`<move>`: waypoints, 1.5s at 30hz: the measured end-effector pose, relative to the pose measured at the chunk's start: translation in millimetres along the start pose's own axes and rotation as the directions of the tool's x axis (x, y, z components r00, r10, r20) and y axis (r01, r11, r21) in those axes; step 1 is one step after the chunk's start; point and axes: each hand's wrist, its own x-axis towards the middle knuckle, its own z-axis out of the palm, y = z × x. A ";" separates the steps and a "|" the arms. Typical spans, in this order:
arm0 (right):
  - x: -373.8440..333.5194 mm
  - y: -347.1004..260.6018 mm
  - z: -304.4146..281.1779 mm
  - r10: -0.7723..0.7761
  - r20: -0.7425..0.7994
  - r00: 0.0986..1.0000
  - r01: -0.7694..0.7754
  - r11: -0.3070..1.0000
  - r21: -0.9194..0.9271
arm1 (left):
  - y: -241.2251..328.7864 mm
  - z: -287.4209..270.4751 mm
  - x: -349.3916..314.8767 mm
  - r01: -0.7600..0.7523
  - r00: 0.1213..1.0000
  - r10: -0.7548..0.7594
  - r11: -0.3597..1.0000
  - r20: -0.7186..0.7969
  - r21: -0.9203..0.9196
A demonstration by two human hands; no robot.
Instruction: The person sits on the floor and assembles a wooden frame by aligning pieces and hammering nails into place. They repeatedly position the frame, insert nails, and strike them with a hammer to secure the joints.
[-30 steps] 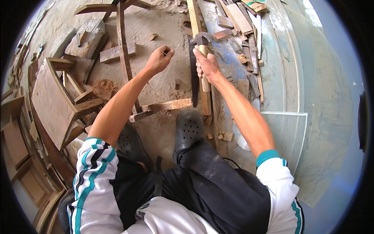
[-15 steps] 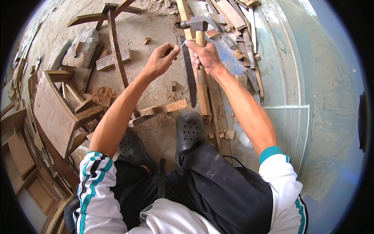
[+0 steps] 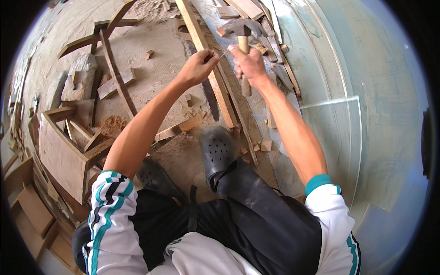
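Observation:
A thin nail (image 3: 224,53) bridges the small gap between my two hands. My left hand (image 3: 200,68) is closed, pinching one end of it, above the pale wooden strip (image 3: 222,94). Closed around the wooden handle of a claw hammer (image 3: 241,28) is my right hand (image 3: 250,66), its thumb at the nail's other end. The hammer stands with its metal head beyond my hand and its handle end below my palm. Beside the strip lies a handsaw (image 3: 211,103), partly hidden by my left hand.
At left stand an unfinished wooden frame (image 3: 64,149) and a crossed wooden stand (image 3: 113,68). A stone block (image 3: 81,78) lies behind them. Sheets of glass (image 3: 337,114) cover the right side, next to scrap wood (image 3: 284,75). My dark clog (image 3: 217,149) is near the strip's lower end.
The view has shifted, and scene items sit further left. My hands and the hammer have moved right relative to the wooden strip. The nail stays between my hands.

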 end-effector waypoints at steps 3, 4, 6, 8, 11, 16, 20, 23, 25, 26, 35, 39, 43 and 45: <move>-9.8 -4.9 -37.8 -0.014 -0.157 0.987 0.017 1.000 0.015 | 11.7 18.5 22.9 -0.117 0.993 0.110 0.974 0.045 0.194; -15.7 -7.9 -50.6 -0.015 -0.196 0.981 0.022 0.999 0.033 | 13.4 25.1 31.5 -0.134 0.990 0.113 0.945 0.087 0.299; -26.9 -3.9 -74.9 0.014 -0.255 0.967 0.016 0.993 0.113 | 16.2 39.1 46.3 -0.181 0.979 0.110 0.849 0.169 0.496; -41.2 -1.0 -92.4 0.053 -0.326 0.944 -0.003 0.989 0.150 | 13.1 54.2 59.5 -0.222 0.964 0.093 0.795 0.247 0.565; -61.7 8.6 -109.5 0.113 -0.397 0.911 -0.044 0.983 0.177 | 7.1 74.1 73.0 -0.266 0.936 0.030 0.715 0.352 0.647; -81.2 29.1 -118.2 0.148 -0.420 0.895 -0.085 0.982 0.167 | -12.6 83.7 98.8 -0.553 0.815 0.090 0.415 0.573 0.722; -90.2 36.9 -122.3 0.106 -0.401 0.910 -0.072 0.992 0.099 | -9.1 88.4 117.9 -0.692 0.721 0.185 0.247 0.668 0.678; -91.5 36.7 -119.1 0.103 -0.399 0.911 -0.083 0.994 0.068 | -6.2 91.7 129.5 -0.769 0.636 0.250 0.127 0.730 0.626; -90.3 35.4 -116.4 0.109 -0.387 0.916 -0.094 0.994 0.057 | -5.9 90.8 134.6 -0.818 0.565 0.298 0.078 0.769 0.570; -88.6 34.8 -114.9 0.110 -0.381 0.918 -0.097 0.994 0.053 | -6.8 90.0 136.1 -0.801 0.589 0.340 0.123 0.733 0.586; -80.7 32.4 -103.1 0.119 -0.353 0.928 -0.118 0.993 0.022 | -8.3 92.1 112.2 -0.104 0.980 -0.031 0.765 0.198 0.636; -75.5 33.4 -98.4 0.109 -0.324 0.940 -0.104 0.994 0.035 | -4.6 110.1 102.7 -0.065 0.981 -0.087 0.699 0.176 0.712; -71.2 32.0 -92.0 0.103 -0.306 0.947 -0.103 0.995 0.017 | -11.1 115.0 109.9 -0.078 0.976 -0.090 0.702 0.196 0.708; -74.2 33.8 -95.4 0.104 -0.305 0.947 -0.107 0.994 0.009 | -6.8 117.4 108.7 -0.134 0.967 -0.056 0.717 0.248 0.684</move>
